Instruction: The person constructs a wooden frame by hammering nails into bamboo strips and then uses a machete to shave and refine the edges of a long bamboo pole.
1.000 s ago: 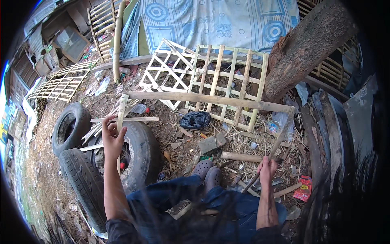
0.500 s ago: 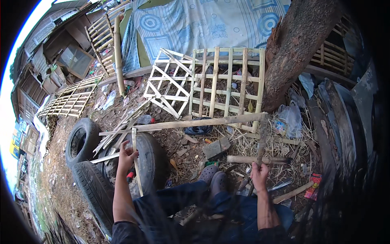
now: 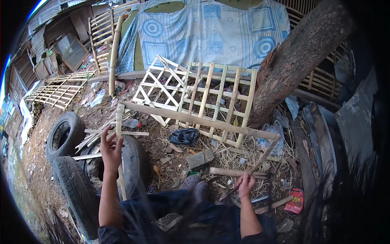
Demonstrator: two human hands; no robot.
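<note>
A long wooden slat spans in front of me, meeting a pale bamboo strip at its left end and a dark stick at its right end. My left hand is beside the pale strip, fingers spread and apart; its thumb side overlaps the strip, and whether it touches is unclear. The strip slopes down past that hand toward my leg. My right hand is closed around the lower part of the dark stick, which slants up and right to the slat.
Tires stand at the left by loose bamboo strips. Ahead are bamboo lattice panels and a tree trunk. A black plastic bag, a concrete block and a wooden handle lie on littered ground.
The slat has tilted: its left end is higher, its right end lower. My left hand's fingers have spread. The dark stick, held in my right hand, leans further right.
</note>
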